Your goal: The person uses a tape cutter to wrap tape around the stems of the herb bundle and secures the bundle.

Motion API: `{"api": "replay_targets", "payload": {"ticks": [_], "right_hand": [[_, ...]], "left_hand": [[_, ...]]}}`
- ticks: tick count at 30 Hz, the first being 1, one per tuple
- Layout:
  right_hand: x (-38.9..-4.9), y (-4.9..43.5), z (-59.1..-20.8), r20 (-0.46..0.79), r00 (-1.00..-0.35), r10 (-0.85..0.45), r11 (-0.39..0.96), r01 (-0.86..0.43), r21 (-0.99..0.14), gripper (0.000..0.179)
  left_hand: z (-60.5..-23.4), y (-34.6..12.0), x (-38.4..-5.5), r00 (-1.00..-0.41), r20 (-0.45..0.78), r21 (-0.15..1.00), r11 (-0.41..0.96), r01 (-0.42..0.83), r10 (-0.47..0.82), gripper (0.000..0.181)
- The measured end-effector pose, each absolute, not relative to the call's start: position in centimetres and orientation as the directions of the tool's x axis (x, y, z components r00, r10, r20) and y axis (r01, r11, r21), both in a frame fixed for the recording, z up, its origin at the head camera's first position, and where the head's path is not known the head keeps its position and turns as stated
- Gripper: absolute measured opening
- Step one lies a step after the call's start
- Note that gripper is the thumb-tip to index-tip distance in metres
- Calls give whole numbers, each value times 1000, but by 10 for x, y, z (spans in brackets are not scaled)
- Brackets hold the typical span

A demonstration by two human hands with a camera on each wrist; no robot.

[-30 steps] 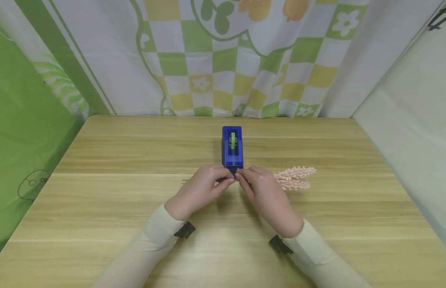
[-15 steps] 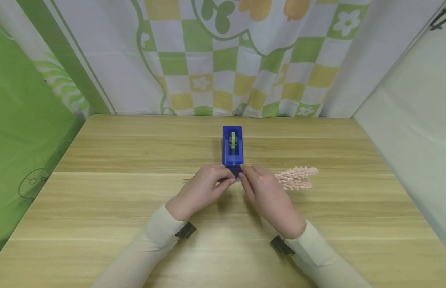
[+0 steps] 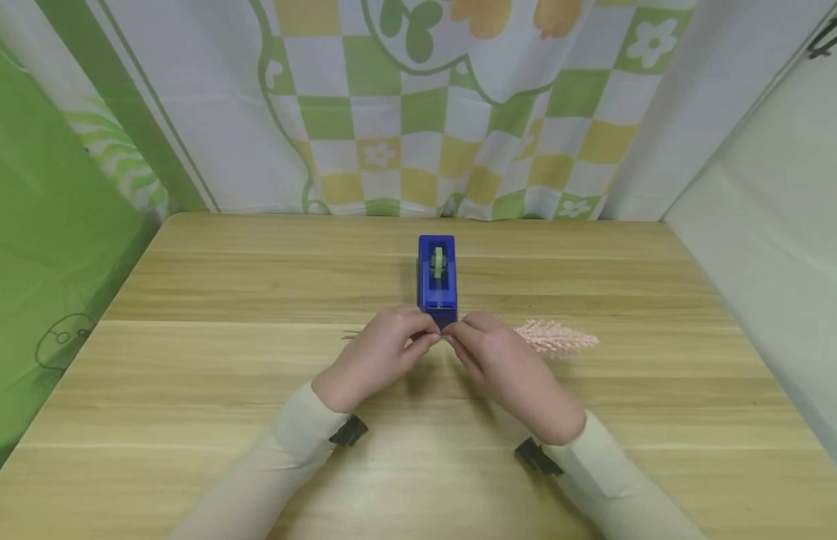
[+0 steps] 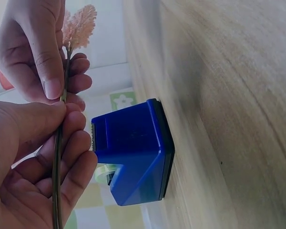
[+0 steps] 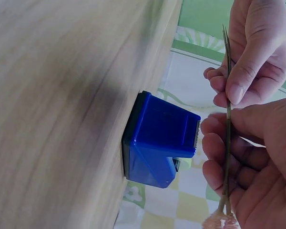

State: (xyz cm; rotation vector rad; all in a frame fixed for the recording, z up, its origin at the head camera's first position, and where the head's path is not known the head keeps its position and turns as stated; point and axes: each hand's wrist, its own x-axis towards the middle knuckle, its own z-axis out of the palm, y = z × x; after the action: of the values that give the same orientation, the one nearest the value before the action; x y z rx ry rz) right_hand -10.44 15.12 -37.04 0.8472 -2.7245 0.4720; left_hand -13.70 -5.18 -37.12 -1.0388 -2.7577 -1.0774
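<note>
My left hand point(image 3: 381, 345) pinches the thin brown-green stems point(image 4: 57, 157) of some pink artificial flowers between thumb and fingers. Right beside it, my right hand point(image 3: 509, 367) pinches the same stems, the two thumb tips almost meeting. The stems lie crosswise, with their bare ends left and the fluffy pink flower heads point(image 3: 556, 337) right. Some clear tape seems to sit on the stems at the thumbs, but it is too small to make out well. Just beyond both hands stands a blue tape dispenser point(image 5: 164, 126), its toothed cutting edge toward me.
A greenish tape roll point(image 3: 438, 262) sits inside the dispenser. The wood-grain table point(image 3: 256, 285) reaches back to a green, yellow and white checked curtain point(image 3: 425, 112). A green cloth point(image 3: 47, 225) hangs on the left, a white wall or sheet point(image 3: 763, 247) on the right.
My right fingertips went up to the dispenser's front edge and came back down to the stems. The flower heads have turned from two spread sprigs into one overlapping bunch. My left hand stayed nearly still.
</note>
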Motion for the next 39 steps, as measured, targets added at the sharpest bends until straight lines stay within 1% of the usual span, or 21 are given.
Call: {"api": "replay_targets", "payload": {"ticks": [6, 10, 17, 20, 25, 33, 39], "right_hand": [[-105, 152, -369, 317, -793, -520, 774, -595, -217, 13], [-106, 152, -369, 324, -787, -525, 770, -601, -214, 13], [-106, 153, -370, 369, -756, -541, 770, -622, -145, 10], [-106, 152, -370, 375, -753, -541, 772, -621, -134, 10], [-105, 153, -369, 350, -767, -538, 773, -615, -158, 10], [-109, 153, -365, 245, -810, -534, 770, -585, -256, 8], [-111, 156, -365, 217, -806, -550, 752, -591, -290, 14]], "left_hand": [[-372, -51, -136, -780, 250, 596, 544, 590, 573, 9], [-372, -50, -136, -790, 229, 607, 551, 573, 569, 11], [-371, -51, -138, -798, 194, 616, 562, 552, 571, 14], [-372, -52, -139, -796, 193, 620, 557, 552, 574, 15], [-373, -52, -139, -796, 191, 633, 548, 547, 575, 14], [-375, -51, -138, -790, 221, 628, 536, 564, 572, 8], [-375, -51, -136, -799, 225, 644, 530, 551, 558, 7]]}}
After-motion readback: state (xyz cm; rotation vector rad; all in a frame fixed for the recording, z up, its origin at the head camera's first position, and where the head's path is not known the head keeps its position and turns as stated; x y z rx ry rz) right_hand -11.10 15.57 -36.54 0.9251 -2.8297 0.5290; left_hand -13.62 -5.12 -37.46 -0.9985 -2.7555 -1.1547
